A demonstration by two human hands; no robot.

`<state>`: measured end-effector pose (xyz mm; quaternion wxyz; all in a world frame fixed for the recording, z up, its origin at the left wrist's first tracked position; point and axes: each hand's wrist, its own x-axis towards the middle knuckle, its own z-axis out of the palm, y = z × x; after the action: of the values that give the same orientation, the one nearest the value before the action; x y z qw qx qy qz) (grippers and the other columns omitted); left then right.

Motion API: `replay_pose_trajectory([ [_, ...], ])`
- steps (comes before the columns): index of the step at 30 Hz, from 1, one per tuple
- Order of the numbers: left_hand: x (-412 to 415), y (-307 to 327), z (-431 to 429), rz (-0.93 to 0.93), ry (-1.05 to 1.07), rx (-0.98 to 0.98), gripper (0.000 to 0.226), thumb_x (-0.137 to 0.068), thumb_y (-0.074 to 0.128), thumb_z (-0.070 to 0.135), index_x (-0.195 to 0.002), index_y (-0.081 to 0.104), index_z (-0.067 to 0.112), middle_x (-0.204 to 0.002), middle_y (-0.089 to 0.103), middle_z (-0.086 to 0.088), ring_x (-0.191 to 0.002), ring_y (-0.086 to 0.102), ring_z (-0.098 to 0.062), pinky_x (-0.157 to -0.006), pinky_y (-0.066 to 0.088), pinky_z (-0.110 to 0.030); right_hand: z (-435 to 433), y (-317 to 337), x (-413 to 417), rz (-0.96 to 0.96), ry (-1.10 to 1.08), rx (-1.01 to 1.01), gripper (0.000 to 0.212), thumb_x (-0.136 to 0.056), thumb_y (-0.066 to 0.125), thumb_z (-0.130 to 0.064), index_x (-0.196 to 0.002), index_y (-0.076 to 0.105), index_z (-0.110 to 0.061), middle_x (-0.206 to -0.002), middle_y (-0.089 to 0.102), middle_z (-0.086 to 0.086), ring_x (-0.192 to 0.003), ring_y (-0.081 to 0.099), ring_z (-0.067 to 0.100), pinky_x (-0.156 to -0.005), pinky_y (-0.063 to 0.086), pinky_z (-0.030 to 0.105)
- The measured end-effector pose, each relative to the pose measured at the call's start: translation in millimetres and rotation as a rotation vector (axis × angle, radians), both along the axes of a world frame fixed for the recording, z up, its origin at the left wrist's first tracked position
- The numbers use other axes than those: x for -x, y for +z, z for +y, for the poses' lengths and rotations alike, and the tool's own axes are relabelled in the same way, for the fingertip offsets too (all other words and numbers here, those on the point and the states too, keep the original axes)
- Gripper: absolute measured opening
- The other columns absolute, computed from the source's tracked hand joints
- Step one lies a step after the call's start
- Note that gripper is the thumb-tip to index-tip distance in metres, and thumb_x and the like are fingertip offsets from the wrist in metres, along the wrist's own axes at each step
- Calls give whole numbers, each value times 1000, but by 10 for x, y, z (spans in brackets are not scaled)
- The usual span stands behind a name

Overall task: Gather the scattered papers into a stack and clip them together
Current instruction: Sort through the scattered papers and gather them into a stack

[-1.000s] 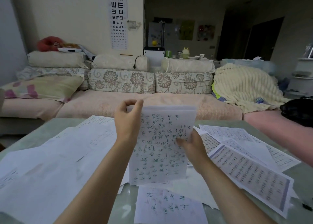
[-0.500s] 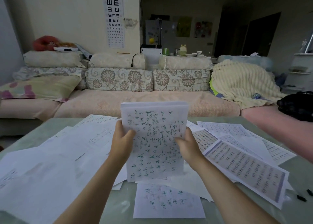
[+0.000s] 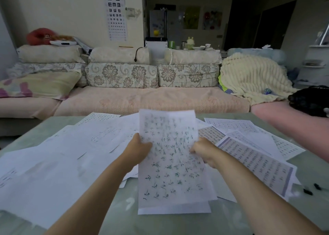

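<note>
Both hands hold one sheaf of white paper sheets (image 3: pixel 170 163) covered in green handwritten marks. It sits at centre, tilted up toward the camera over the pale green glass-topped table (image 3: pixel 114 222). The left hand (image 3: pixel 138 150) grips the sheaf's left edge, fingers closed on it. The right hand (image 3: pixel 203 152) grips the right edge likewise (the sheaf's upper part is blurred, so no finger detail). The sheaf's lower edge comes down over a flat white sheet (image 3: pixel 174 210) at near centre; whether they touch, cannot tell. Loose blank white papers (image 3: pixel 44 172) overlap across the table's left half. Printed sheets with purple-grey borders (image 3: pixel 258 165) overlap on the right. Two small black clip-like items (image 3: pixel 308 192) lie just beside those, at near right. A pink-covered sofa (image 3: pixel 151 101) runs along the far side.
</note>
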<state>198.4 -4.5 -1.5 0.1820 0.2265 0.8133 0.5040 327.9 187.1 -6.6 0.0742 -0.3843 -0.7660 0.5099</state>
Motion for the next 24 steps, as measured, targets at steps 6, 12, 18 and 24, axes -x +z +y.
replay_pose_trajectory([
  [6,-25,-418,131,91,-229,404,23,-86,48,18,-104,57,7,-97,63,-9,-76,66,-24,-55,56,-31,10,-324,-197,-230,125,-137,17,-86,50,3,-92,53,-13,-79,54,5,-69,53,20,-55,44,24],
  [12,1,-642,217,520,-142,762,68,-77,69,35,-130,37,8,-124,39,-11,-115,46,-28,-88,49,-34,85,-604,-223,-374,209,-494,34,-82,64,-21,-114,56,-12,-116,57,8,-94,63,23,-64,47,27],
  [18,-69,-711,437,596,-295,779,44,-89,53,39,-130,49,24,-131,43,-5,-125,36,-24,-97,41,-37,268,-634,-370,-336,291,-588,54,-95,53,-45,-141,43,-18,-138,42,8,-118,53,26,-94,46,36],
  [24,-335,-566,1163,570,-317,465,36,-91,56,35,-124,56,21,-121,58,-2,-111,51,-20,-93,48,-35,1000,-482,-816,-209,112,-616,37,-92,58,-38,-127,60,-28,-129,52,0,-109,57,17,-95,46,34],
])
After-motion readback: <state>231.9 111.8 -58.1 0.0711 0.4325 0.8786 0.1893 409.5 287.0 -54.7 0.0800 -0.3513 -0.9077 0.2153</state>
